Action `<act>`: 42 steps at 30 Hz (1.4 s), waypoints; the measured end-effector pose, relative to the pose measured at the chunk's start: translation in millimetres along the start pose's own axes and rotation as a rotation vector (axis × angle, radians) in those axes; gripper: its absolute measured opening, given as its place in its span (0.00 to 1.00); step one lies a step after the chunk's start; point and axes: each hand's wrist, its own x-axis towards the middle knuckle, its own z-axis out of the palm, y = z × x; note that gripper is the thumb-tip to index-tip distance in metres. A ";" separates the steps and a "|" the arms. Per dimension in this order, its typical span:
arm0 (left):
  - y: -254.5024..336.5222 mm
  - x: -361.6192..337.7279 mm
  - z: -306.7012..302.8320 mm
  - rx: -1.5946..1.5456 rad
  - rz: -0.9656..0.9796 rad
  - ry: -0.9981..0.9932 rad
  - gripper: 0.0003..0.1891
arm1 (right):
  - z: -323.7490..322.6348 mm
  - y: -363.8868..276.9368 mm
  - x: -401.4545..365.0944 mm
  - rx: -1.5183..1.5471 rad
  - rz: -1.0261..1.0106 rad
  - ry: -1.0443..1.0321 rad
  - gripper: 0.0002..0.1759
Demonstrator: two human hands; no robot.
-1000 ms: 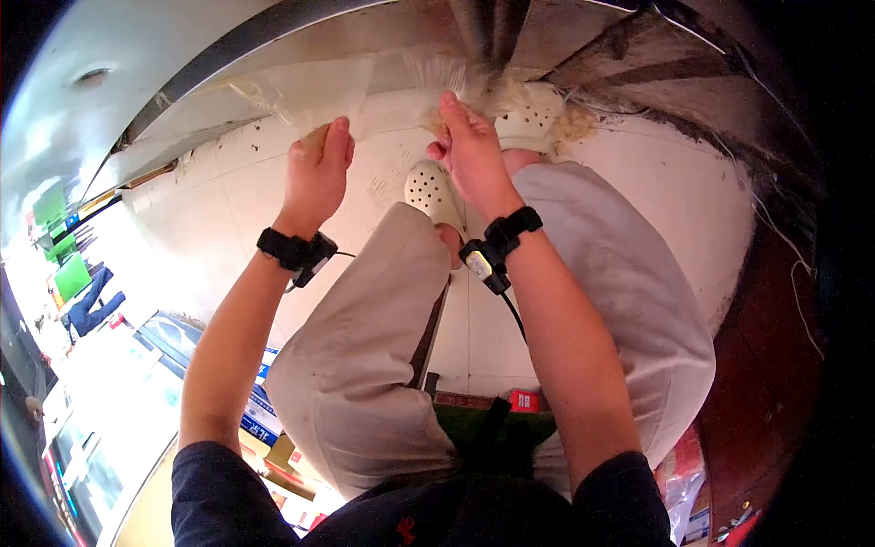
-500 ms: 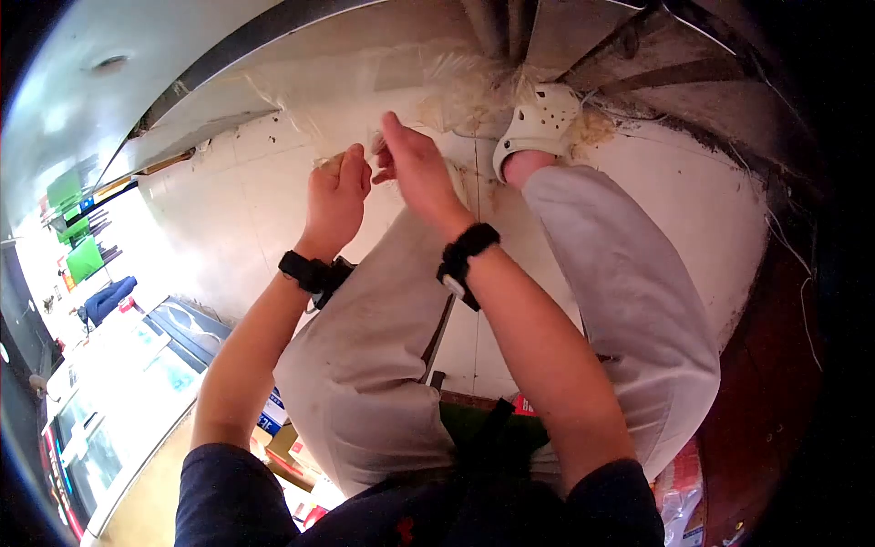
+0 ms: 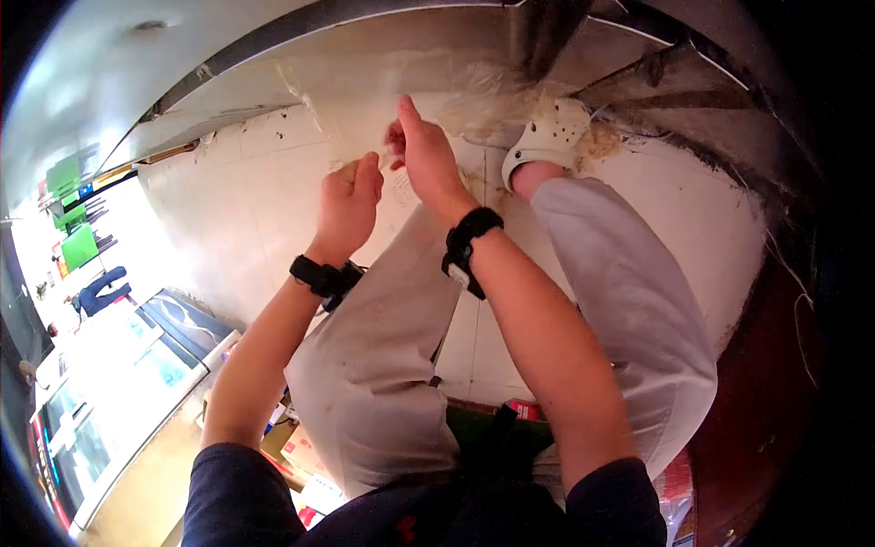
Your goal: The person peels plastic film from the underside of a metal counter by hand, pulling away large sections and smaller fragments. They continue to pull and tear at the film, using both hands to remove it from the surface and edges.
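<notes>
My left hand (image 3: 351, 202) is closed in a fist with the thumb on top, near the centre-left. Clear crinkled plastic film (image 3: 314, 100) runs down toward it from above, and what the fist grips is too small to make out. Just to the right, my right hand (image 3: 427, 159) has its thumb raised and its fingers curled toward the left; anything between the fingers is hidden. The two hands are a small gap apart. More film (image 3: 478, 91) hangs behind them below the metal edge (image 3: 365, 20). Both wrists wear black straps.
A pale clog (image 3: 558, 137) is on my foot at the upper right, by dark metal legs (image 3: 665, 73). Boxes (image 3: 305, 453) lie below my knee. A glass-topped counter (image 3: 128, 401) stands at the left. Farther off, a person (image 3: 98, 294) in dark clothes shows near green chairs.
My right hand has moved slightly right, and the left hand slightly right and down. The view has shifted a little. The distant person's dark clothing shows more fully.
</notes>
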 end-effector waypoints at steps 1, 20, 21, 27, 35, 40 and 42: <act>4.5 -0.3 3.6 -0.003 0.005 0.003 0.23 | -1.0 -9.1 4.8 -0.080 -0.123 -0.009 0.34; 57.0 69.5 -51.1 0.118 0.340 0.184 0.20 | 35.7 -21.6 19.5 0.393 -0.077 -0.065 0.26; 53.8 69.9 -52.0 0.103 0.376 0.194 0.20 | 36.1 -21.4 19.7 0.384 -0.088 -0.084 0.26; 34.2 68.3 -53.0 0.121 0.463 0.218 0.18 | 38.8 -16.5 21.9 0.289 -0.125 -0.087 0.27; 15.3 57.8 -55.9 0.198 0.414 0.262 0.17 | 45.7 4.2 20.3 0.248 -0.083 -0.084 0.28; 4.3 45.9 -59.9 0.188 0.402 0.253 0.16 | 48.2 26.8 20.5 0.245 -0.026 -0.166 0.27; -1.5 43.7 -63.9 0.223 0.404 0.254 0.16 | 49.4 30.5 18.0 0.177 -0.011 -0.166 0.27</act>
